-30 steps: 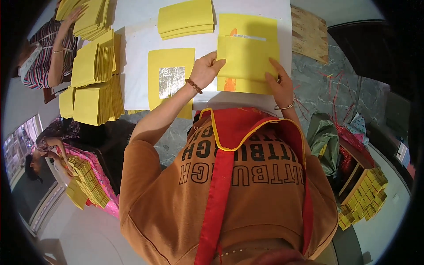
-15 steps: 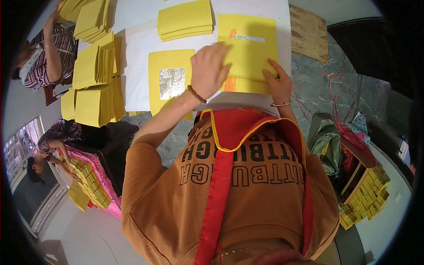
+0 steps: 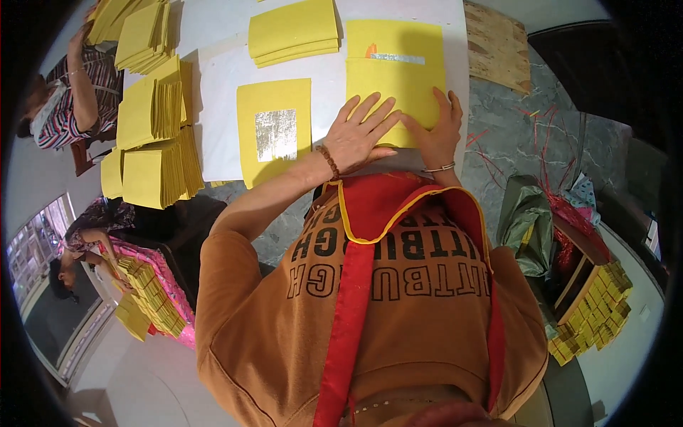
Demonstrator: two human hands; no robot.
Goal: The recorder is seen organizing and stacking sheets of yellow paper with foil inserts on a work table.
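Observation:
A sheet of yellow paper [image 3: 395, 82] lies on the white table in front of me, its lower part folded up. Above the fold's edge a silver strip [image 3: 398, 58] and a bit of orange show. My left hand [image 3: 361, 135] rests with fingers stretched out over the paper's near left corner. At the near right corner my right hand [image 3: 437, 132] is spread, thumb on the paper and fingers along its right edge. Both hands are open, and their fingertips nearly meet. Left of them lies another yellow sheet [image 3: 274, 96] with a silver square.
Folded yellow papers [image 3: 293, 32] lie farther back. Tall yellow paper stacks [image 3: 153, 174] line the table's left side. A person in a striped top [image 3: 82, 92] is at the far left; another handles yellow bundles [image 3: 149, 295] lower left. More bundles [image 3: 594, 309] sit at right.
My left hand has come down toward the paper's near edge, fingers now spread flat. The orange patch at the near edge is covered now. My right hand has shifted slightly nearer and left.

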